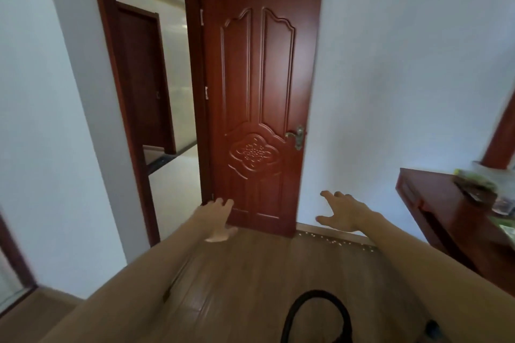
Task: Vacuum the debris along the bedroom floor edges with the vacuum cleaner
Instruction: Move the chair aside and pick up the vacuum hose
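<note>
Because the vacuum hose lies ungripped behind the fingers, the left hand and right hand hover wide-spread and empty, debris just past the right one.

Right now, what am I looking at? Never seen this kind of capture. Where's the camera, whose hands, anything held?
There is no machine here and just one picture. It comes from a wide-angle camera worn on a person's head, looking forward and down, so the edges bend.

The two bare arms are the wearer's. The left hand and right hand reach forward with fingers spread and hold nothing.

Ahead, an open door lies back against the wall. Right of it, pale debris lies along the edge of the wood floor. The black hose looping at the bottom is probably the vacuum's. A cabinet on the right carries blurred items.
</note>
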The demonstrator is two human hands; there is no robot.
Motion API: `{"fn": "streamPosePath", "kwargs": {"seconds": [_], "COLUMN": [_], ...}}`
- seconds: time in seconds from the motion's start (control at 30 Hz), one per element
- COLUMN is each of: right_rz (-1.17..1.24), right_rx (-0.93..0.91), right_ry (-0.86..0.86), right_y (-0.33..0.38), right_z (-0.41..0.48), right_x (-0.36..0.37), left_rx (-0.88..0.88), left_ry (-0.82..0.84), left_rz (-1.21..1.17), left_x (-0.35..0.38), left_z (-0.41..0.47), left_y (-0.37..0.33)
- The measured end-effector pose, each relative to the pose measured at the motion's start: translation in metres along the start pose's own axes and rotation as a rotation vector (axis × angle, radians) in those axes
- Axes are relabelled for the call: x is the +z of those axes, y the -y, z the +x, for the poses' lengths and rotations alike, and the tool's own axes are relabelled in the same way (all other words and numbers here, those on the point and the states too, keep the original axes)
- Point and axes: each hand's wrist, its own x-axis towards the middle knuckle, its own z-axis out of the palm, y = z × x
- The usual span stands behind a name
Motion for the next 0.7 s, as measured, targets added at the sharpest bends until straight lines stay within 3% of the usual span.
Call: {"fn": "streamPosePath", "kwargs": {"seconds": [0.37,0.7], "right_rz": [0.0,0.007], "right_rx": [-0.103,-0.078], "right_ry": [0.053,0.072], "right_y": [-0.004,0.0], "right_z": [0.108,0.182], "right_x": [0.004,0.011], "left_rx": [-0.098,-0.09], "left_ry": [0.033,0.004], "left_rz": [-0.023,-0.054], "left_x": [0.01,0.01], "left_z": [0.06,0.136], "left_y": [0.02,0.057]}}
